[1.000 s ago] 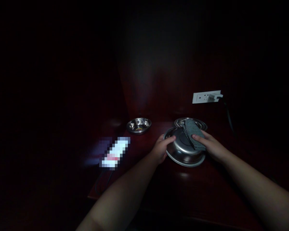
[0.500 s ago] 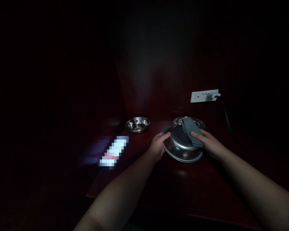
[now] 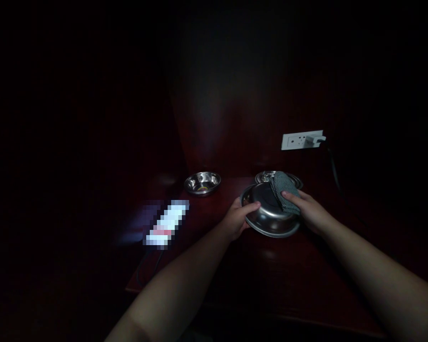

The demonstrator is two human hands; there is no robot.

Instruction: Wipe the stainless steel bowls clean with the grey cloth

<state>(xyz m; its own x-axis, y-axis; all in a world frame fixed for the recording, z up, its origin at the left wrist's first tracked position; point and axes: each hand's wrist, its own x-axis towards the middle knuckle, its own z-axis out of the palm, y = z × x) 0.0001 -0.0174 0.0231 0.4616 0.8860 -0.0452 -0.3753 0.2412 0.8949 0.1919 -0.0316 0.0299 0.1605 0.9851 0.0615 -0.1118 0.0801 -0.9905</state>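
A shiny steel bowl (image 3: 267, 209) is held tilted above the dark red table, its underside turned up toward me. My left hand (image 3: 238, 218) grips its left rim, thumb on the outer wall and the other fingers mostly out of sight beneath. On the bowl's right side, my right hand (image 3: 308, 211) presses a folded grey cloth (image 3: 286, 190) to the metal, thumb on top. Behind the held bowl, partly covered by it and the cloth, lie steel dishes (image 3: 262, 177). Another steel bowl (image 3: 202, 184) stands upright at the back left, a coloured sticker inside.
A lit, pixelated screen (image 3: 167, 224) lies on the table (image 3: 249, 280) at the left, with a thin cable near it. On the back wall is a white socket plate (image 3: 292, 141) with a plug and a hanging cord (image 3: 334, 168). The surroundings are very dark.
My left thumb has slid farther in over the bowl's outer wall. The cloth has shifted slightly up and right on the bowl. Both hands keep their hold.
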